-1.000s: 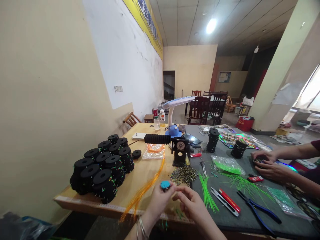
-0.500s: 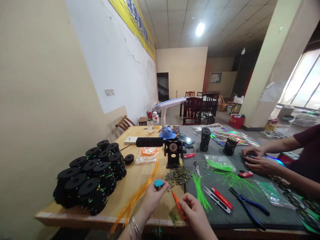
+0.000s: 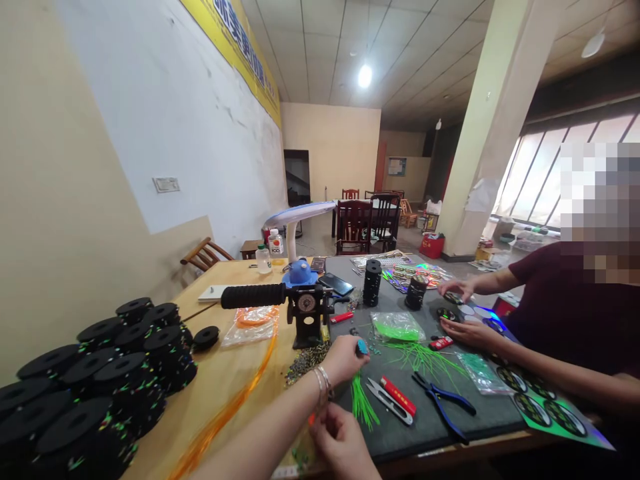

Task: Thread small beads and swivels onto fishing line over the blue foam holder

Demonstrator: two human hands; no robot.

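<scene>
My left hand reaches across to the right over the dark mat, its fingers closed on a small dark piece with a bright blue top. Just below that hand lies a bundle of green strands. My right hand, near the front edge, is closed on a slim orange pointed tool; only a bit of orange shows, since my left forearm covers much of it. Beside my left wrist is a pile of small metallic pieces, partly hidden by the arm.
Black foam spools are stacked at left, near orange strands. A black winder stands centrally behind the pile. Thread snips, a red lighter and blue-handled pliers lie right. A co-worker's hands handle round discs.
The view has turned to the right. My left hand has moved right, from beside the metallic pile to over the green bundle. My right hand now sits partly behind my left wrist.
</scene>
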